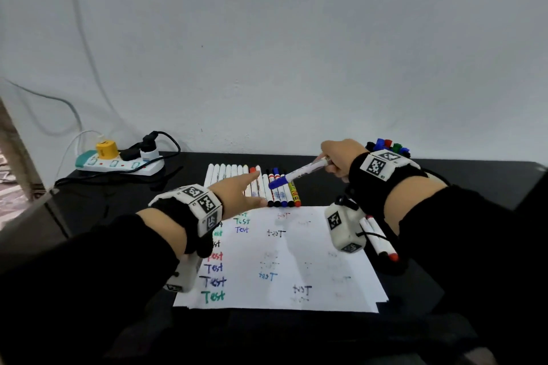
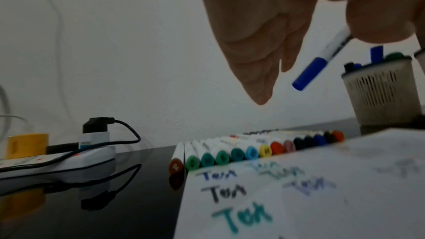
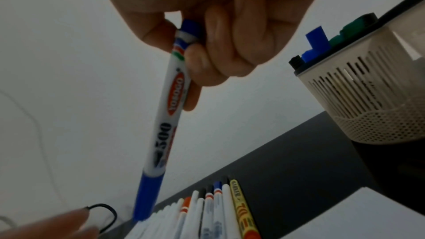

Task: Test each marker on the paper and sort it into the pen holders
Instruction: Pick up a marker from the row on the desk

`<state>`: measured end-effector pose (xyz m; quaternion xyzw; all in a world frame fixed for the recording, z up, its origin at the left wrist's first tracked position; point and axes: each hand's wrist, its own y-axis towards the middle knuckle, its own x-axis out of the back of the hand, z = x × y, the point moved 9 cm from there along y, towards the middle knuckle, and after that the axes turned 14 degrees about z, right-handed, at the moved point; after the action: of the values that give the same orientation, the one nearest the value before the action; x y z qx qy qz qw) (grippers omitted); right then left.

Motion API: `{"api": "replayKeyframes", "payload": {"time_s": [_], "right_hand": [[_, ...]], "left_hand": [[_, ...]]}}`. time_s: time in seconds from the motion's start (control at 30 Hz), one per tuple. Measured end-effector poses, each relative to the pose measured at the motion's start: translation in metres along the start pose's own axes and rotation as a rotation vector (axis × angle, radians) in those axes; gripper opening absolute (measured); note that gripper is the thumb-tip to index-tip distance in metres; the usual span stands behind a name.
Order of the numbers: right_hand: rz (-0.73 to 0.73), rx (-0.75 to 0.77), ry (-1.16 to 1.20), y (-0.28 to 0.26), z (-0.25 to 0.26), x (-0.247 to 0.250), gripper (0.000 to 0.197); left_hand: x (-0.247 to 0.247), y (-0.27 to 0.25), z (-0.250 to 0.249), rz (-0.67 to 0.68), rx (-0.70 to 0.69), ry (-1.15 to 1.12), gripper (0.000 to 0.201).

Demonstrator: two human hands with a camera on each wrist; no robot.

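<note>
My right hand point(image 1: 329, 163) grips the rear end of a white marker with a blue cap point(image 1: 296, 175), held slanting above the marker row with the cap still on. In the right wrist view the fingers point(image 3: 207, 55) curl round the barrel point(image 3: 165, 115). My left hand point(image 1: 252, 187) stretches out with straight fingers over the row of markers point(image 1: 237, 175), holding nothing; its fingertips point(image 2: 257, 86) hang near the blue cap point(image 2: 309, 73). A white sheet of paper point(image 1: 311, 261) with several "Test" scribbles lies in front. A slotted beige pen holder point(image 3: 368, 97) stands at the back right with several markers in it.
A white power strip point(image 1: 118, 163) with plugs and cables sits at the back left of the black table point(image 1: 370, 187). Two white markers with red ends point(image 1: 379, 240) show beside the paper's right edge under my right wrist. A pale wall rises behind the table.
</note>
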<state>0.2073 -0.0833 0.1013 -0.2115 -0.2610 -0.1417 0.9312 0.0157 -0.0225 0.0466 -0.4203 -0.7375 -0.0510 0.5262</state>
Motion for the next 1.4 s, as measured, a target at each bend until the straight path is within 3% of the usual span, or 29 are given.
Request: {"api": "replayKeyframes", "payload": {"time_s": [0.13,0.3,0.43,0.5,0.63,0.83,1.07,1.17,1.4], "right_hand": [[0.053,0.060,0.081,-0.022,0.016,-0.006,0.028],[0.052,0.158,0.324,-0.032,0.024,-0.020,0.029],[0.044,0.216,0.489,-0.035,0.024,-0.045,0.038],[0.089,0.212,0.450,-0.036,0.027,-0.066,0.044],[0.091,0.198,0.336,-0.036,0.034,-0.097,0.051],[0.049,0.164,0.393,-0.035,0.041,-0.117,0.049],[0.050,0.218,0.335,-0.036,0.055,-0.121,0.032],[0.024,0.235,0.321,-0.037,0.056,-0.110,0.030],[-0.034,0.214,0.524,-0.032,0.031,-0.063,0.032]], "left_hand": [[0.014,-0.016,-0.009,-0.025,-0.065,-0.085,0.065],[0.008,-0.034,-0.011,-0.014,-0.151,-0.344,0.010],[0.007,-0.049,-0.003,-0.075,-0.157,-0.490,0.012],[0.009,-0.058,0.001,-0.111,-0.151,-0.504,0.012],[0.021,-0.077,0.009,-0.223,-0.110,-0.424,0.011],[0.033,-0.096,0.014,-0.335,-0.016,-0.260,0.013],[0.036,-0.099,0.010,-0.318,-0.013,-0.196,0.023],[0.035,-0.096,0.013,-0.289,-0.067,-0.326,0.018],[0.024,-0.096,0.043,-0.227,0.002,-0.407,0.027]]}}
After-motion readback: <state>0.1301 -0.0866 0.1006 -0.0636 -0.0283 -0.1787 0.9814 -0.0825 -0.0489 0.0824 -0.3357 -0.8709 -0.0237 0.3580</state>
